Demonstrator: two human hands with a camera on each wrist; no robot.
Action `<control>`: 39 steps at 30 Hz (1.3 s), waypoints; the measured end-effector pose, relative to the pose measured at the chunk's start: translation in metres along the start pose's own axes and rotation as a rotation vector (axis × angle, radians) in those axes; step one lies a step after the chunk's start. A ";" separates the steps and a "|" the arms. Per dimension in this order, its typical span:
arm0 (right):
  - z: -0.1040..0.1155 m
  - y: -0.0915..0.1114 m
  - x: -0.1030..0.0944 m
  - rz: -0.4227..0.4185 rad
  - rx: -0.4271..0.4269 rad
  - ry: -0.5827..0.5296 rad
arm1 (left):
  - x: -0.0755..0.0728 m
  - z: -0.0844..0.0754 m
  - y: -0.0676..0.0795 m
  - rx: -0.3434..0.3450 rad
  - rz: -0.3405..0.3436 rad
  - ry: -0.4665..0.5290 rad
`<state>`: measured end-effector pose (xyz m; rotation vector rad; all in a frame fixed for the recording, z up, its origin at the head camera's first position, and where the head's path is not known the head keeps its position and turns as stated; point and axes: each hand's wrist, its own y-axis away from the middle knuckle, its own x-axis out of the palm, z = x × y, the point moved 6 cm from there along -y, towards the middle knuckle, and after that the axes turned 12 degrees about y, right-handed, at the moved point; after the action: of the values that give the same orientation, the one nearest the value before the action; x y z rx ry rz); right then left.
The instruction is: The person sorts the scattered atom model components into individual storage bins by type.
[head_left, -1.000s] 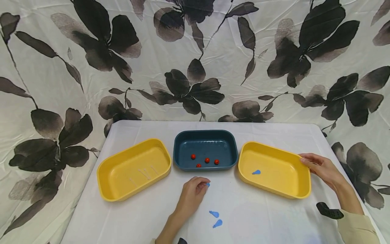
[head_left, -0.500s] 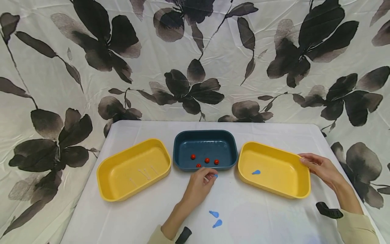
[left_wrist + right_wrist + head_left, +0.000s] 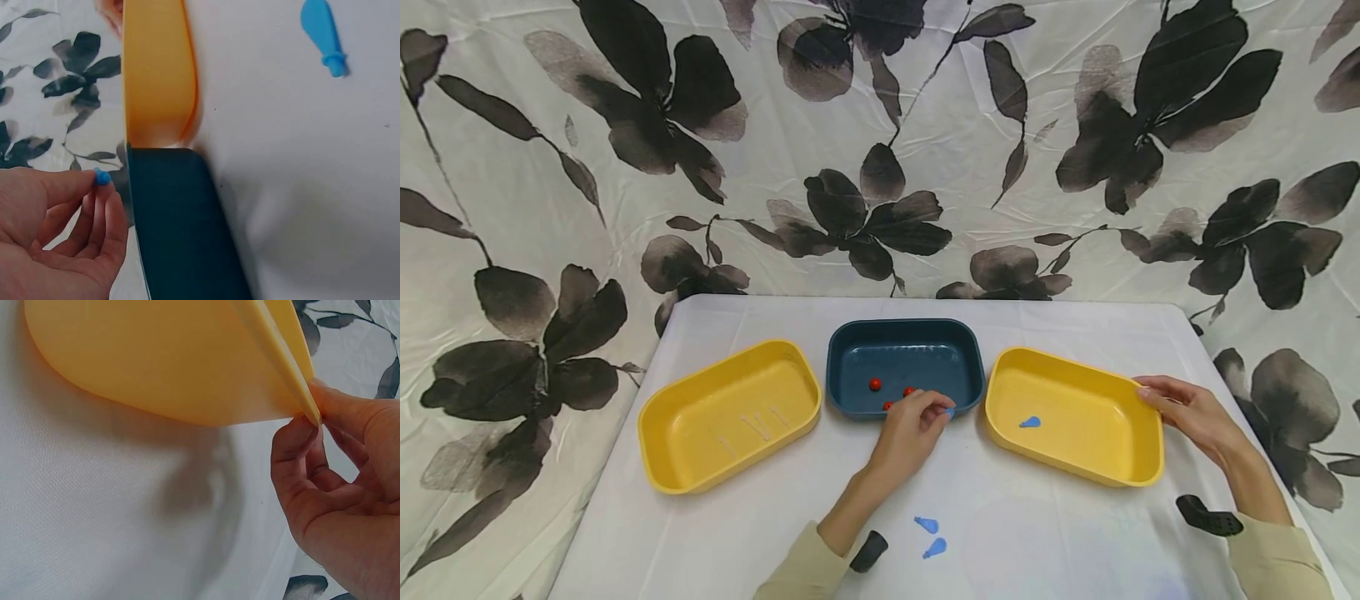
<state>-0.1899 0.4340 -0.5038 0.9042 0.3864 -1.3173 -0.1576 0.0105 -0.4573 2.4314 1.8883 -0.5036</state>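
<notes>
My left hand (image 3: 910,429) pinches a small blue balloon (image 3: 102,177) between thumb and fingertips, mostly hidden by the fingers. It is over the front right edge of the dark teal tray (image 3: 906,328). My right hand (image 3: 1198,421) grips the rim of the right yellow tray (image 3: 1097,417) at its far right corner, thumb and fingers on either side in the right wrist view. One limp blue balloon (image 3: 1030,422) lies inside that tray. Two more, an upper balloon (image 3: 927,525) and a lower balloon (image 3: 935,547), lie on the white table in front.
Red beads, one at the left (image 3: 876,384), lie in the teal tray, partly covered by my left hand. The left yellow tray (image 3: 685,433) holds several thin white sticks (image 3: 756,427). A floral cloth (image 3: 850,125) hangs behind the white table (image 3: 1037,542).
My left hand has moved right and away from me with the pinched balloon, from the table before the teal tray to over its front edge. My right hand stays on the yellow rim.
</notes>
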 end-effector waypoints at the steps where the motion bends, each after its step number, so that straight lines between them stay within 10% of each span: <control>1: 0.000 0.000 0.000 0.000 0.001 0.000 | 0.001 -0.001 -0.002 -0.003 0.001 0.002; 39: -0.002 -0.001 0.000 0.007 0.007 -0.009 | 0.064 -0.013 -0.057 -0.038 0.161 -0.021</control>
<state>-0.1904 0.4353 -0.5050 0.9048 0.3716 -1.3169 -0.1945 0.0881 -0.4518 2.5152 1.6606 -0.4787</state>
